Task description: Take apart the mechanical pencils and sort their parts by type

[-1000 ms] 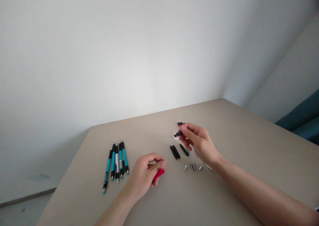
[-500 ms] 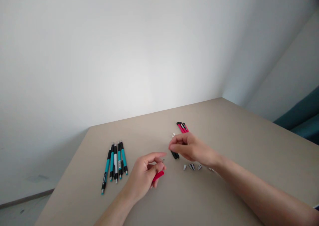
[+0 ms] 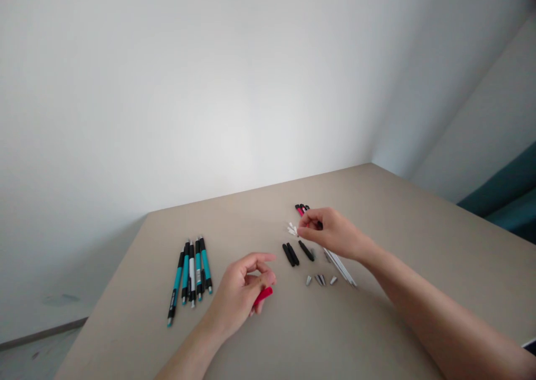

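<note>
Plain white wall behind, a second wall meeting it at the right corner, and a dark teal furnishing [image 3: 508, 198] at the right edge. The floor [image 3: 37, 352] shows grey at lower left. The beige table [image 3: 397, 212] is matte, with its far edge against the wall.

The left hand [image 3: 243, 293] is curled around a red pen barrel [image 3: 263, 297]. It rests on the table at centre front, and the barrel's end pokes out under the fingers.

The right hand [image 3: 330, 233] is farther back and to the right, thumb and forefinger pinched together just beside the small white parts [image 3: 292, 228]. Cannot tell if anything sits in the pinch.

- Red pens [image 3: 300, 208]: just behind the right hand, partly hidden by it.
- Black grip sleeves [image 3: 290, 254]: two side by side, a third near them, between the hands.
- Silver tips [image 3: 320, 280]: short row nearer the camera.
- White refills [image 3: 341, 265]: running out from under the right wrist.
- Teal pens [image 3: 190, 271]: row of five, well apart at left, roughly parallel.
</note>
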A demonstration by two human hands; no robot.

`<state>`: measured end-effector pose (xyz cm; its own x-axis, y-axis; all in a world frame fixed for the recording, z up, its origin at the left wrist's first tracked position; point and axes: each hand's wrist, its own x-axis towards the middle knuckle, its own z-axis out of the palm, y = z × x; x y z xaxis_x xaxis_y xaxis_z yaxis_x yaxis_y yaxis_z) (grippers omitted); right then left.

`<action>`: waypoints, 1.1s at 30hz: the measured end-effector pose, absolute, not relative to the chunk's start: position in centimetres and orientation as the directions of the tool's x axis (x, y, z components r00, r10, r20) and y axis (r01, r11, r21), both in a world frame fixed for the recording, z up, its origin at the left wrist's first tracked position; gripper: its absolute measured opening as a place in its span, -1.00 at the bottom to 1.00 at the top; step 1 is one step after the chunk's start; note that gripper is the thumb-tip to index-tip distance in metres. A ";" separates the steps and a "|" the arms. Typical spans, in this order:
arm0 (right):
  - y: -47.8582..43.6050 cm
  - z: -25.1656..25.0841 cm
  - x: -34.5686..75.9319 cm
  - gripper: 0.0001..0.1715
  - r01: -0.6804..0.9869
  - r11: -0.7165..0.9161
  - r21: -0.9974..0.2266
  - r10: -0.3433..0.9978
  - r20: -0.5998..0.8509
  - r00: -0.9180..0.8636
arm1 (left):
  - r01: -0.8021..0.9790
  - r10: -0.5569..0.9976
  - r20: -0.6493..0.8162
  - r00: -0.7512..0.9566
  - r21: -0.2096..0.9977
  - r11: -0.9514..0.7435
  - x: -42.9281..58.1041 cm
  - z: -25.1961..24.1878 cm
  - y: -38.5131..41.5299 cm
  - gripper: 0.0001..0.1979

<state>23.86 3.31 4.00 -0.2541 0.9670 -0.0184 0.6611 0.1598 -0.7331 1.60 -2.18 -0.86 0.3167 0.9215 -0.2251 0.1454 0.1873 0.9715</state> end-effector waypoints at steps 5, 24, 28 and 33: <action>4.7 3.6 25.7 -0.87 0.903 0.087 -0.420 0.961 -0.202 -0.187 | 0.168 0.925 -0.230 0.303 0.968 0.186 1.5 -1.1 -2.1 -0.65; 3.8 2.8 25.1 -0.71 0.950 0.105 -0.295 0.947 -0.263 -0.187 | 0.195 0.915 -0.279 0.291 0.954 0.228 1.7 -0.5 -2.2 -0.70; 3.8 2.7 24.9 -0.72 0.951 0.107 -0.290 0.948 -0.258 -0.185 | 0.203 0.917 -0.272 0.292 0.955 0.218 1.7 -0.5 -2.2 -0.71; 3.9 2.6 25.0 -0.74 0.953 0.106 -0.282 0.951 -0.253 -0.181 | 0.208 0.916 -0.272 0.296 0.954 0.216 1.7 -0.4 -2.2 -0.70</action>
<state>25.01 3.86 2.64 -0.1805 0.9505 -0.2527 0.9534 0.1060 -0.2823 1.72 -2.21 -0.43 0.2963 0.9157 -0.2716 0.2075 0.2159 0.9541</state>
